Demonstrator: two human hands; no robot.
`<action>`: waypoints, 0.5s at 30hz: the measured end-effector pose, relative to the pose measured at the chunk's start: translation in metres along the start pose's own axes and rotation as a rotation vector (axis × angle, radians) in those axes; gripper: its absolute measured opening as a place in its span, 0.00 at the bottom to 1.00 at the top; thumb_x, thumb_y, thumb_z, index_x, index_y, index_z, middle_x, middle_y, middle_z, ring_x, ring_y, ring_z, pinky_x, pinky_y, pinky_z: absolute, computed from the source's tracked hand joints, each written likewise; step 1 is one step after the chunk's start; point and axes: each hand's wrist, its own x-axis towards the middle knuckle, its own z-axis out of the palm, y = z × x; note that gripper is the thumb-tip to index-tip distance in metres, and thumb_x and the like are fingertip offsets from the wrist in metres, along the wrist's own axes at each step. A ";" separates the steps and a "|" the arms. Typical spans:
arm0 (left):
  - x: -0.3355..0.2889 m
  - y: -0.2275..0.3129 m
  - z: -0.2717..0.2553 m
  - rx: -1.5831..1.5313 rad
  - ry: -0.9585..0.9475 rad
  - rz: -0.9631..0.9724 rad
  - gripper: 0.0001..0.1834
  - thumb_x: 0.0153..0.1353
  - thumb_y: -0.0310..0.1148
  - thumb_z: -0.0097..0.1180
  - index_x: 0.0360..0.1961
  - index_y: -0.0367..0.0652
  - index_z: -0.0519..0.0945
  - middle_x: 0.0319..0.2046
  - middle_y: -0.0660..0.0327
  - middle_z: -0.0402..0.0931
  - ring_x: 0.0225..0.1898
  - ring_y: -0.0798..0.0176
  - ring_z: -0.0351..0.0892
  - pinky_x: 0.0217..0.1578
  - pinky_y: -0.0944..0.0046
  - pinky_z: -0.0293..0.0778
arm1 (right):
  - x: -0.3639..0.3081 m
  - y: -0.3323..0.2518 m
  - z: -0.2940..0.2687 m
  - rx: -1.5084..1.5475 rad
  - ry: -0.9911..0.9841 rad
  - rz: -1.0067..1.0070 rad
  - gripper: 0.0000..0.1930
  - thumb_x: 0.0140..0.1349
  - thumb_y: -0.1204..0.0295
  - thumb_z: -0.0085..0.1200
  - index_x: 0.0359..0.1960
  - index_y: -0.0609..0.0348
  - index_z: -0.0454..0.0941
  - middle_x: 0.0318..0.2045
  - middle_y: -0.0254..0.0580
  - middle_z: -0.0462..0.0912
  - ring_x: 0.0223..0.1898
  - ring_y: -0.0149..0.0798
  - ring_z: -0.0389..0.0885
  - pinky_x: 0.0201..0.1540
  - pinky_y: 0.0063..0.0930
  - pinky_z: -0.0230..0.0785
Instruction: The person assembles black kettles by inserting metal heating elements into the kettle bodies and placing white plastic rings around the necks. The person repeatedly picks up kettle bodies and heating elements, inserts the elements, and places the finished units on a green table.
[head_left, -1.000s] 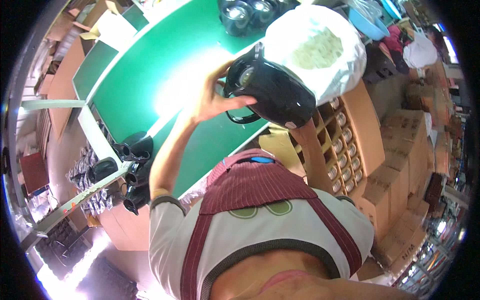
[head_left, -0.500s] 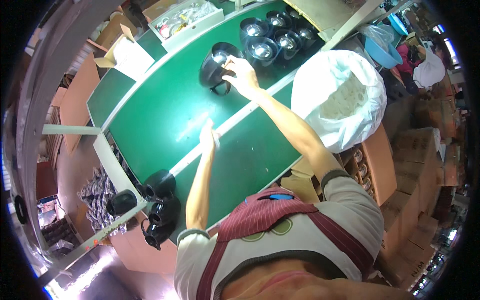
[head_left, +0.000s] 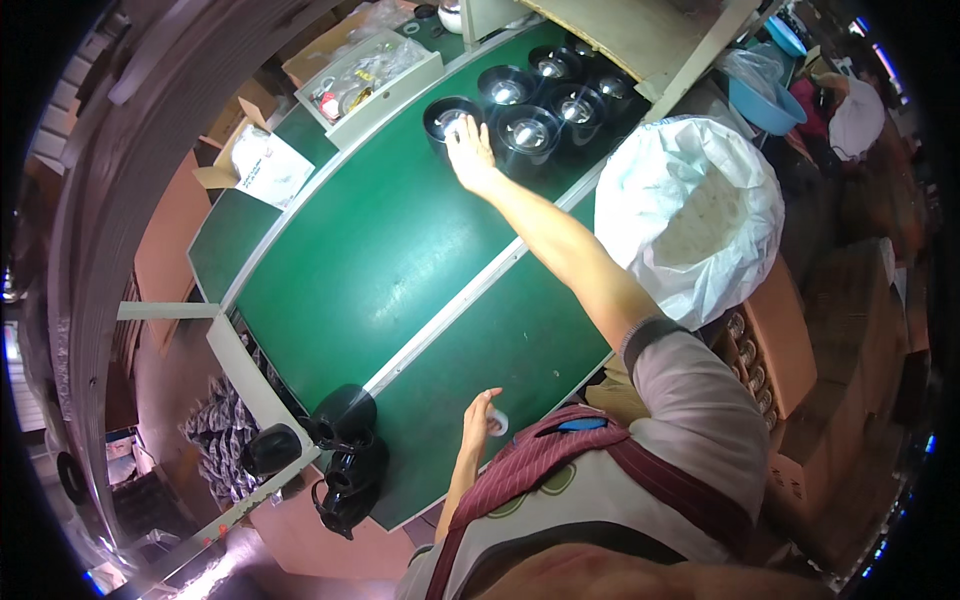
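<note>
My right hand (head_left: pixel 470 155) reaches to the far part of the green work surface. Its fingers are stretched out at the near edge of a black, jug-like vessel (head_left: pixel 438 112) with a shiny metal centre. More of these vessels, such as a black vessel (head_left: pixel 528 132), stand upright beside it in a group. My left hand (head_left: pixel 480 412) is near the front edge, close to my body, with its fingers closed on a whitish translucent ring (head_left: pixel 497 423).
A white sack (head_left: pixel 625 215) with pale translucent pieces inside stands at right. Black jugs with handles (head_left: pixel 345 415) cluster at the near left corner. A tray of small parts (head_left: pixel 370 80) lies at the back. A metal rail (head_left: pixel 450 290) runs along the green surface (head_left: pixel 350 290).
The vessel at my right hand went from tilted to upright beside the group, farther back, and its grip has loosened. My left hand drew back from the rail toward my body.
</note>
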 end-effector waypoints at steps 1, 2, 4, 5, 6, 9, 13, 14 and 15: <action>0.010 -0.002 0.003 -0.018 -0.051 0.027 0.24 0.72 0.50 0.47 0.53 0.41 0.81 0.22 0.72 0.64 0.22 0.76 0.64 0.24 0.73 0.61 | -0.015 -0.004 -0.016 0.094 0.017 0.005 0.26 0.58 0.71 0.58 0.58 0.65 0.70 0.67 0.71 0.59 0.71 0.62 0.57 0.72 0.54 0.51; 0.022 -0.004 0.002 0.012 -0.111 0.038 0.23 0.71 0.46 0.45 0.54 0.41 0.80 0.24 0.71 0.67 0.26 0.74 0.67 0.30 0.72 0.65 | -0.038 -0.007 -0.033 0.279 0.084 -0.027 0.26 0.54 0.72 0.62 0.55 0.63 0.71 0.67 0.72 0.58 0.71 0.65 0.56 0.72 0.53 0.52; 0.036 0.004 0.009 0.052 -0.156 0.074 0.21 0.68 0.37 0.43 0.55 0.40 0.79 0.26 0.69 0.71 0.28 0.72 0.69 0.33 0.71 0.68 | -0.105 -0.021 -0.092 0.705 0.085 -0.205 0.24 0.55 0.71 0.63 0.54 0.61 0.71 0.68 0.69 0.59 0.71 0.67 0.55 0.71 0.51 0.56; 0.041 0.007 0.014 0.110 -0.187 0.103 0.21 0.67 0.34 0.42 0.55 0.39 0.79 0.28 0.68 0.73 0.29 0.72 0.71 0.34 0.71 0.69 | -0.149 -0.019 -0.113 0.753 0.084 -0.233 0.22 0.56 0.71 0.63 0.52 0.61 0.73 0.67 0.65 0.63 0.70 0.63 0.58 0.70 0.48 0.58; 0.050 0.006 0.010 0.227 -0.243 0.121 0.21 0.64 0.29 0.42 0.55 0.37 0.78 0.31 0.65 0.76 0.31 0.70 0.72 0.36 0.70 0.71 | -0.196 -0.018 -0.137 0.798 0.054 -0.288 0.20 0.56 0.72 0.63 0.50 0.61 0.75 0.65 0.62 0.66 0.69 0.61 0.62 0.70 0.47 0.60; 0.050 0.026 0.032 0.699 -0.257 0.336 0.15 0.65 0.31 0.52 0.48 0.35 0.83 0.29 0.61 0.81 0.28 0.69 0.76 0.32 0.66 0.74 | -0.330 0.022 -0.203 0.863 -0.045 -0.258 0.16 0.57 0.73 0.63 0.47 0.60 0.78 0.59 0.52 0.74 0.64 0.54 0.70 0.66 0.43 0.65; 0.050 0.027 0.064 0.933 -0.305 0.405 0.13 0.59 0.32 0.65 0.43 0.35 0.86 0.29 0.55 0.86 0.29 0.68 0.83 0.36 0.67 0.79 | -0.506 0.083 -0.251 0.629 0.072 0.350 0.13 0.56 0.76 0.62 0.44 0.61 0.79 0.48 0.50 0.80 0.53 0.51 0.77 0.56 0.42 0.71; 0.052 0.022 0.068 0.923 -0.358 0.417 0.14 0.58 0.31 0.67 0.44 0.36 0.86 0.30 0.55 0.86 0.30 0.67 0.84 0.36 0.67 0.79 | -0.536 0.090 -0.267 0.529 0.089 0.596 0.13 0.57 0.75 0.62 0.45 0.61 0.78 0.47 0.51 0.80 0.52 0.51 0.77 0.54 0.41 0.70; 0.054 0.017 0.072 0.911 -0.406 0.431 0.15 0.57 0.31 0.68 0.45 0.36 0.86 0.31 0.54 0.87 0.31 0.66 0.86 0.37 0.67 0.80 | -0.564 0.098 -0.280 0.422 0.107 0.835 0.14 0.58 0.75 0.61 0.45 0.61 0.77 0.45 0.51 0.80 0.50 0.52 0.78 0.53 0.41 0.70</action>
